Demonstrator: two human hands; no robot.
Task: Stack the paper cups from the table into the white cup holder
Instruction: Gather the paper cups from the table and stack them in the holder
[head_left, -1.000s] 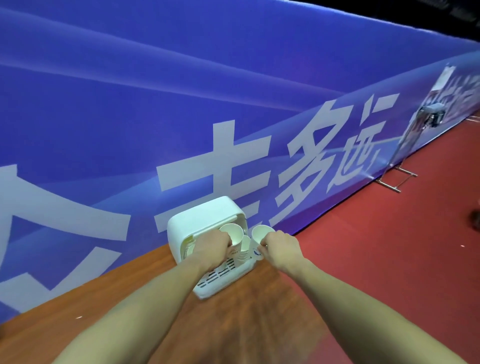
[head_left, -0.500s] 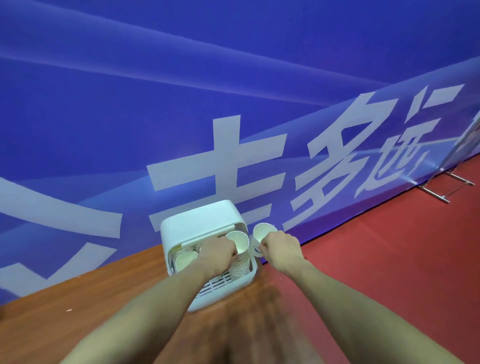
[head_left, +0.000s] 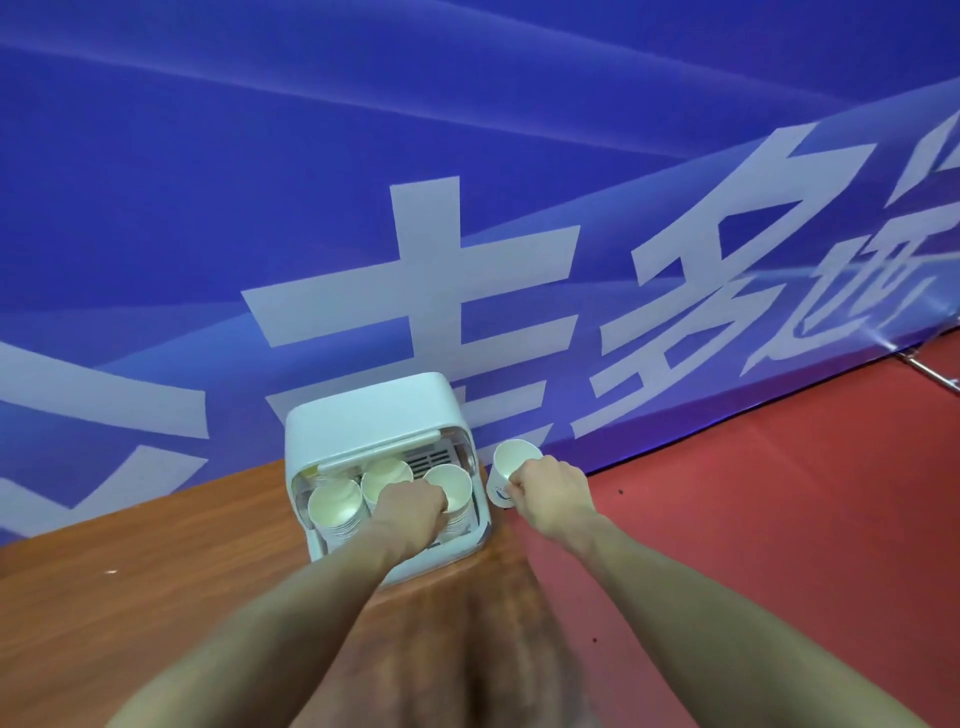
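Two bare forearms reach forward over a reddish-brown wood-grain bench (head_left: 156, 587), its near part blurred. The left hand (head_left: 410, 512) is curled over the rim of the right-hand cup stack (head_left: 453, 493) inside the white cup holder (head_left: 363, 415), its fingers gripping that rim at the near edge. The right hand (head_left: 553, 499) pinches a single paper cup (head_left: 511, 467) by its near side, holding it tilted just beside the holder's right wall, outside it; whether it touches the bench cannot be told. That cup is white with a blue mark low on its side and a cream-coloured inside. The holder is a smooth, rounded plastic box, open at the front, with a slotted grille on its back wall and a ribbed floor tray. It stands at the bench's far right corner. Three stacks of nested cups show in it: one at the near left (head_left: 335, 506) with its ridged rims visible down the side, one behind it in the middle (head_left: 387, 478), and the one under the left hand. To the right lies a red floor (head_left: 779, 519) with a few dark specks. Behind everything rises a glossy blue banner (head_left: 467, 182) with large pale characters.
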